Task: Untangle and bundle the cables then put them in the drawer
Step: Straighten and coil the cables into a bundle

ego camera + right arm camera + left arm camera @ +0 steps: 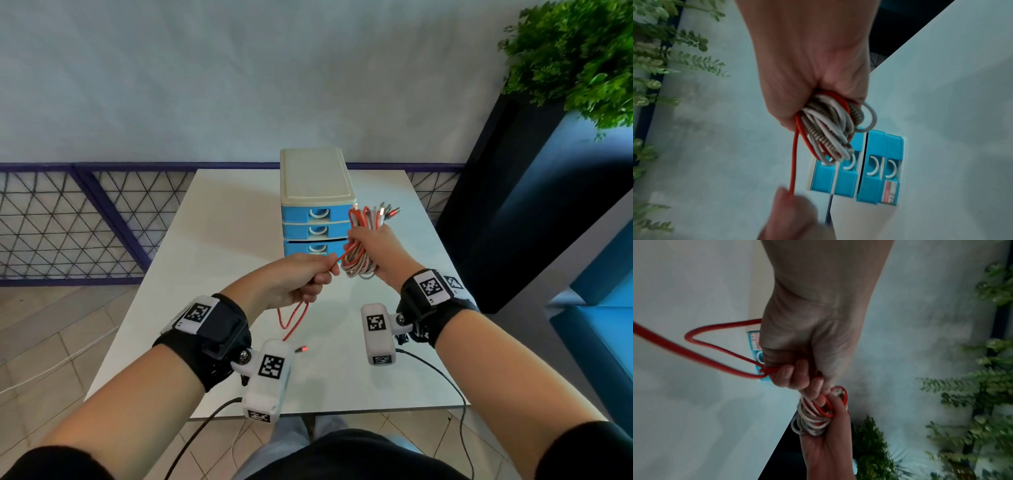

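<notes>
Drawer unit (317, 202) on table (219, 219); plant (575, 58) far right.

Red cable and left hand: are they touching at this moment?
Touching. The head view shows the left hand closed around the red cable, which runs taut to the cable bundle in the right hand; the left wrist view confirms the grip.

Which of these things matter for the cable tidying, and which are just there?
Job:
- red-and-white coiled cable bundle, in right hand
- loose red cable end, in left hand
- blue plastic drawer unit

Just there:
- white table
- green leafy plant
</notes>
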